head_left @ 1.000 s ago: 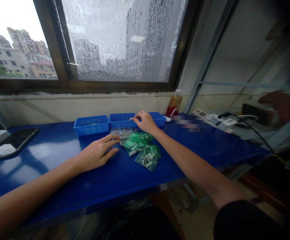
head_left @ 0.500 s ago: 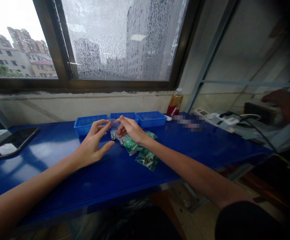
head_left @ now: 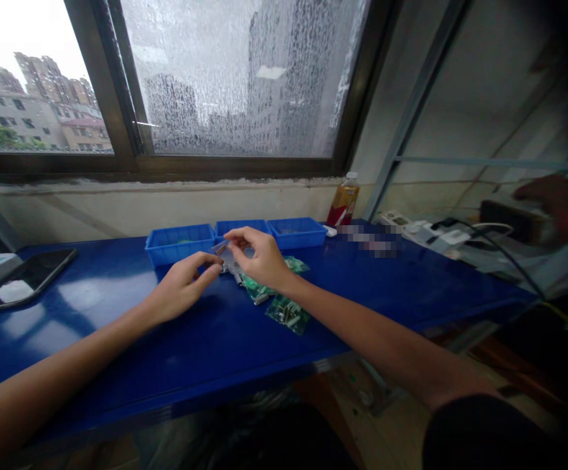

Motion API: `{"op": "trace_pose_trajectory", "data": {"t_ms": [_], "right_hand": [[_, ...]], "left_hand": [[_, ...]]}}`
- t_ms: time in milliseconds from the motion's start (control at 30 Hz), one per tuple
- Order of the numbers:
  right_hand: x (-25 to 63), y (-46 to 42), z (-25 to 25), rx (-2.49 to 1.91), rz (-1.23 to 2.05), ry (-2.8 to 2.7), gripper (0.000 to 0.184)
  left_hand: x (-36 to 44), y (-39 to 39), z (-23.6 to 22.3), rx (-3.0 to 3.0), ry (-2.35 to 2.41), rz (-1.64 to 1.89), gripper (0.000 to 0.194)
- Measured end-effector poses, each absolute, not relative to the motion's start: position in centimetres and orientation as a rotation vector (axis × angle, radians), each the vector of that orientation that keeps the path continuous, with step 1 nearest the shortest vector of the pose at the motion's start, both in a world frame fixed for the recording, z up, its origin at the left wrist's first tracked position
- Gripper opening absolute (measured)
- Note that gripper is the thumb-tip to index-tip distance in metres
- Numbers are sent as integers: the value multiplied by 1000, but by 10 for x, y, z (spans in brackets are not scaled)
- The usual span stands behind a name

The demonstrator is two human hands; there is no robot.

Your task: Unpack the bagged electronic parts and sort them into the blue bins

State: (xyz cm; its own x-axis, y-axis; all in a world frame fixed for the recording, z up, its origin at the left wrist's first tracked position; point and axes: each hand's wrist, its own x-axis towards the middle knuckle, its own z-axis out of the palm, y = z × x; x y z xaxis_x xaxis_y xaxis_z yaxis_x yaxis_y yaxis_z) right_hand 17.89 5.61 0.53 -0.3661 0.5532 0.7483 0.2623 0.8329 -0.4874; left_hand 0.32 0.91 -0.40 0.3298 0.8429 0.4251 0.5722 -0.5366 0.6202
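Note:
My right hand [head_left: 259, 256] pinches a small clear plastic bag [head_left: 219, 248] between thumb and fingertips, above the front of the blue trays. Just left of it, my left hand [head_left: 186, 281] has its thumb and fingers drawn together. Whatever lies between those fingertips is too small to make out. Beneath and beside my right hand, several clear bags of small metal and green parts [head_left: 288, 313] lie on the blue table [head_left: 205, 352]. My right hand covers some of them.
Along the wall stand three blue trays, at left [head_left: 179, 245], middle [head_left: 239, 226] and right [head_left: 298, 235]. A drink bottle [head_left: 343, 201] is behind the right one. A dark tablet [head_left: 24, 281] lies at left. Chargers and cables [head_left: 448, 238] sit at right, near another person's hand [head_left: 558, 202].
My left hand has moved down and its thumb and fingers have come together. My right hand has turned slightly, and the clear bag shows more plainly in its fingers.

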Motion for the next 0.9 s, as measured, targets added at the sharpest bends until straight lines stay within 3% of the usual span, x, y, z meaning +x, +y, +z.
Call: {"op": "trace_pose_trajectory", "data": {"t_ms": [133,367,467,633,733,900], "right_hand": [[180,49,6,-468,106,-2163,15],[177,45,1,-575,-35,-2169,19],[176,45,4,-709,149,-2061,16],[174,48,8,-842,815,-2013,48],[171,50,3,-807,960,-1941,33],[170,51,0,-799,636,-1902,13]], "left_hand": [[2,13,-4,1676,1135,1127,43],[1,16,-4,1494,1094,1375,21],[0,16,-4,1730,1156,1459,18],[0,10,-5,2243,1343,1373,8],[0,10,-5,2314,1373,1411,11],[-1,16,-6,2023,1441,1490,17]]}}
